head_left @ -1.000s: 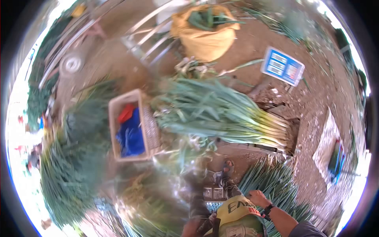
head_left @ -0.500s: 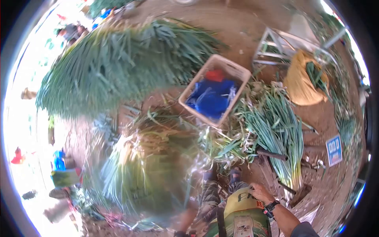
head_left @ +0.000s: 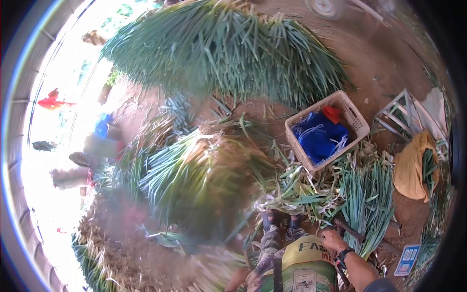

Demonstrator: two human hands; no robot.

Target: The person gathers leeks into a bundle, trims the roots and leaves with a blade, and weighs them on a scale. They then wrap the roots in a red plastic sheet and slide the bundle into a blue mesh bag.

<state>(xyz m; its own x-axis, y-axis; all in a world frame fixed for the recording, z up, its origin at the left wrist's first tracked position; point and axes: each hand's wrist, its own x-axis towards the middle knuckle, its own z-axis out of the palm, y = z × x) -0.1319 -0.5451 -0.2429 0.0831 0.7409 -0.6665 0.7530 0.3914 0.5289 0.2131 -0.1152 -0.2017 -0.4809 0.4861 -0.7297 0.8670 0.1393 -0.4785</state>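
My right hand (head_left: 334,240) is closed beside the yellow top of the apron (head_left: 307,253), a black watch on its wrist; whether it grips anything is too small to make out. Low in the view, my left hand (head_left: 237,278) is blurred at the edge of a pile of green onions with their root ends showing (head_left: 141,263), its fingers not readable. Ahead of my feet lie loose peeled leaves (head_left: 311,187). A heap of green onions (head_left: 199,170) spreads to the left, and a bundle of long green onions (head_left: 367,204) lies to the right.
A beige crate (head_left: 358,115) holds blue and red cloth. Behind it stretches a large stack of green onions (head_left: 219,53). On the right are a yellow sack (head_left: 411,168), a metal frame (head_left: 401,114), a blue and white sign (head_left: 406,260) and dark bars (head_left: 349,228).
The view has turned left, so the crate, stack and sack appear farther right. The pile with root ends has come into view at the bottom left. My right hand stays near the apron.
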